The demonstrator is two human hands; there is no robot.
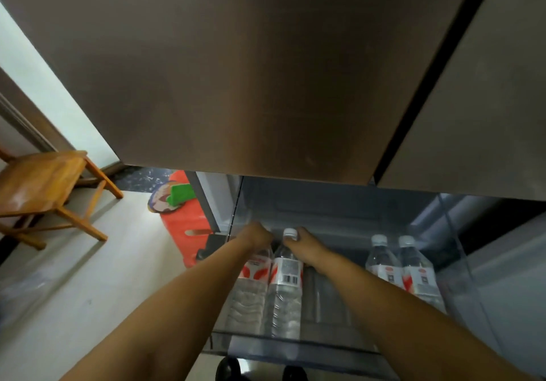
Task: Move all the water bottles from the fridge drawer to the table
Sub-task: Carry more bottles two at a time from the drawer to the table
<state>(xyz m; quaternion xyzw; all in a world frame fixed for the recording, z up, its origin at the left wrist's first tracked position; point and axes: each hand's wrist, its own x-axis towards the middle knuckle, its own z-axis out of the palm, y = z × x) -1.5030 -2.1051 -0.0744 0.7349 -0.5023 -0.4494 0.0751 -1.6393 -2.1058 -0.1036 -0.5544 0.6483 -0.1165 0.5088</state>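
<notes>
1. Fridge drawer pulled out; four water bottles stand upright inside, two at the left, two at the right, gap btwn the pairs.
2. Left hand curls over the top of the leftmost bottle; cap hidden, so prob. gripping the neck.
3. Right hand pinches the second bottle just below its white cap, thumb on the neck, ready to lift straight up.
4. Right pair untouched.
5. Table not in view; wooden chair w/ floor at left.

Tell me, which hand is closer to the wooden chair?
Left. The left hand reaches into the clear fridge drawer nearer the orange wooden chair; the right hand is farther.
</notes>
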